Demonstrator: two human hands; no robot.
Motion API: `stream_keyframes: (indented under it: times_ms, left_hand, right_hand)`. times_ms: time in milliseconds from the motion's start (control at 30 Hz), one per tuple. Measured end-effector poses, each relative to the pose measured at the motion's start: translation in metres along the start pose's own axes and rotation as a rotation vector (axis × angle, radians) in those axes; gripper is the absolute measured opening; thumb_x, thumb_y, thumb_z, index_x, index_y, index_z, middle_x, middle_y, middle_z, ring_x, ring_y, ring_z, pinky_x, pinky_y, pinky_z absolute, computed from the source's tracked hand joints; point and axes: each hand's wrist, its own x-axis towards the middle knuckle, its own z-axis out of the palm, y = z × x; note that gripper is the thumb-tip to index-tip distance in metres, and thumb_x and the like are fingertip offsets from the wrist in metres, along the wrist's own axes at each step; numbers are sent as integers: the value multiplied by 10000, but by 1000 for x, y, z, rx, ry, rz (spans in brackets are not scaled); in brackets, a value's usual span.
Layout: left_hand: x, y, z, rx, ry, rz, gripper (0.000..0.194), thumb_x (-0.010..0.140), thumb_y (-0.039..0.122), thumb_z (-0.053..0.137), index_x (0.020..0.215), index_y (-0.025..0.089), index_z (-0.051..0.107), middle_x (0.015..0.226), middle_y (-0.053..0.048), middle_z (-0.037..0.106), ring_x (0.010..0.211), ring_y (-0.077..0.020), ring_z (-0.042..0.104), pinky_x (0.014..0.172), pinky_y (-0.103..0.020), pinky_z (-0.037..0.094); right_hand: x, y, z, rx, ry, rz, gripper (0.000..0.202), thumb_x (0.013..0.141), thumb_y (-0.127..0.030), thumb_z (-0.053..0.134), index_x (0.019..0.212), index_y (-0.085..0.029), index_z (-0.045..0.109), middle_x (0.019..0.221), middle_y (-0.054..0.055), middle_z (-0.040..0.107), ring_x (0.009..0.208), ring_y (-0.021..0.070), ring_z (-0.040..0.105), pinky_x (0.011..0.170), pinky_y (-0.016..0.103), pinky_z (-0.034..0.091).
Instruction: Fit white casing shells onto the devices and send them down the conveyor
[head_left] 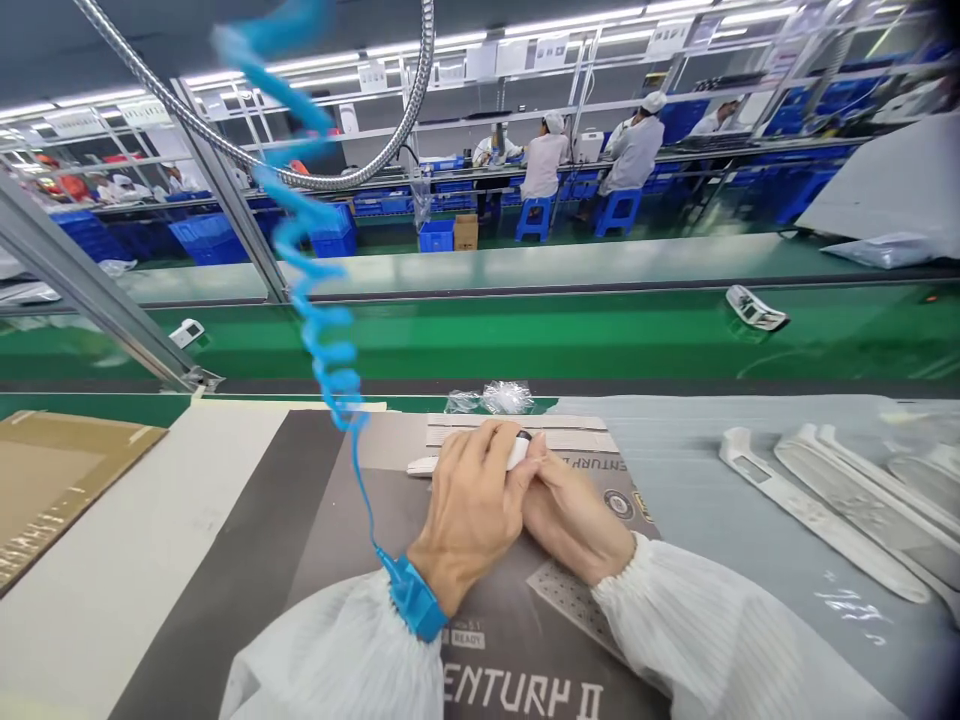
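Observation:
A slim white plastic part (421, 466) with a dark end lies under my hands, above a grey printed cardboard sheet (390, 540). My left hand (472, 495) is wrapped over the part from above, its fingers bent. At the part's right end, my right hand (574, 510) closes its fingers beside the left thumb. Most of the part is hidden by both hands. Around my left wrist sits a blue wrist strap (418, 597), from which a coiled blue cord (330, 340) rises.
Several white plastic shells (821, 515) lie on the grey sheet at right. Crumpled clear plastic (508, 397) rests beyond the cardboard. A green conveyor belt (525, 335) carries white devices (754, 310). Brown cardboard (67, 475) is at left, below a metal post (90, 280). Seated people (545, 165) work farther back.

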Motion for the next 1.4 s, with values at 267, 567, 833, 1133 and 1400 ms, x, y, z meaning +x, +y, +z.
stream_keyframes:
  times_ms: [267, 567, 833, 1133, 1400]
  left_hand:
    - [-2, -23, -13, 14, -180, 10, 405, 940, 432, 545, 1281, 217, 508, 1212, -76, 666, 1091, -238, 625, 922, -392, 495]
    - [6, -26, -24, -443, -408, -412, 361, 976, 457, 426, 1171, 203, 592, 893, -69, 717, 719, -185, 664, 636, -297, 500]
    - [97, -134, -75, -5, -152, -899, 393, 825, 123, 557, 1214, 95, 519, 747, -69, 678, 625, -199, 666, 622, -298, 502]
    - [130, -166, -55, 355, -47, -855, 361, 725, 80, 657, 1078, 93, 583, 1226, -275, 590, 1193, -405, 574, 961, -520, 432]
    - [68, -118, -47, 223, -101, -698, 353, 851, 247, 591, 1185, 132, 595, 1259, -168, 605, 1179, -286, 584, 1014, -414, 448]
  right_hand:
    - [-1, -26, -9, 88, -98, 48, 242, 900, -429, 617, 967, -204, 674, 938, 17, 629, 983, 161, 599, 863, 276, 528]
    - [9, -21, -11, -66, 124, -7, 246, 850, -458, 678, 908, -218, 691, 954, 26, 680, 943, 173, 625, 939, 322, 511]
    - [13, -15, -18, -123, 158, 4, 247, 759, -290, 798, 960, -182, 704, 1043, 66, 696, 883, 153, 663, 817, 265, 542]
    - [15, -12, -22, -94, 167, -10, 248, 718, -196, 815, 947, -197, 718, 1064, 55, 694, 890, 152, 665, 791, 265, 549]
    - [13, -11, -24, -140, 163, 10, 414, 612, -92, 847, 983, -217, 713, 1078, 36, 690, 934, 142, 661, 838, 245, 533]
